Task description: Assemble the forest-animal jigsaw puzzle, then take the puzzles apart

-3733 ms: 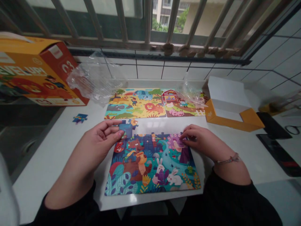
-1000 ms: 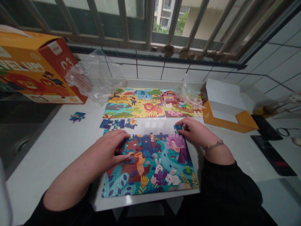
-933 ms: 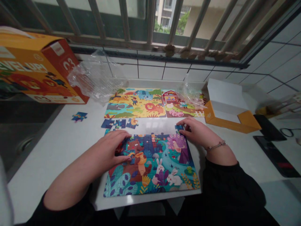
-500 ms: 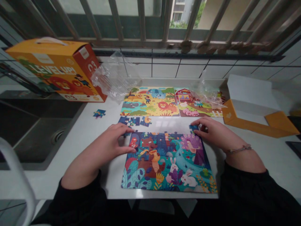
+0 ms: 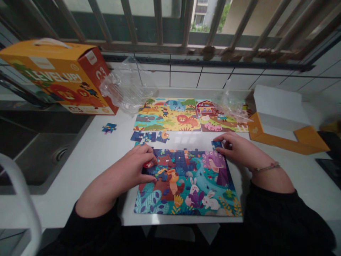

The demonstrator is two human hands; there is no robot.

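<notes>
A jigsaw puzzle (image 5: 189, 185) with rabbits, a bear and a peacock lies on the white counter in front of me. Over its upper left part is my left hand (image 5: 137, 161), thumb and fingers apart, the fingertips close to a red figure in the picture. My right hand (image 5: 234, 147) pinches a dark blue puzzle piece (image 5: 216, 144) at the puzzle's upper right corner. Several loose blue puzzle pieces (image 5: 149, 136) lie just above the upper left edge. Another loose piece (image 5: 109, 128) rests farther left, near the sink.
An orange handled box (image 5: 58, 78) stands at the back left, beside crumpled clear plastic (image 5: 125, 87). Behind the puzzle lie a yellow lion picture (image 5: 167, 114) and a farm picture (image 5: 221, 119). An open orange box (image 5: 285, 135) sits right; a dark sink (image 5: 50, 156) lies left.
My left hand has moved slightly down and right, from the puzzle's upper left corner onto its picture. My right hand stays at the upper right with the blue piece. The view has shifted slightly.
</notes>
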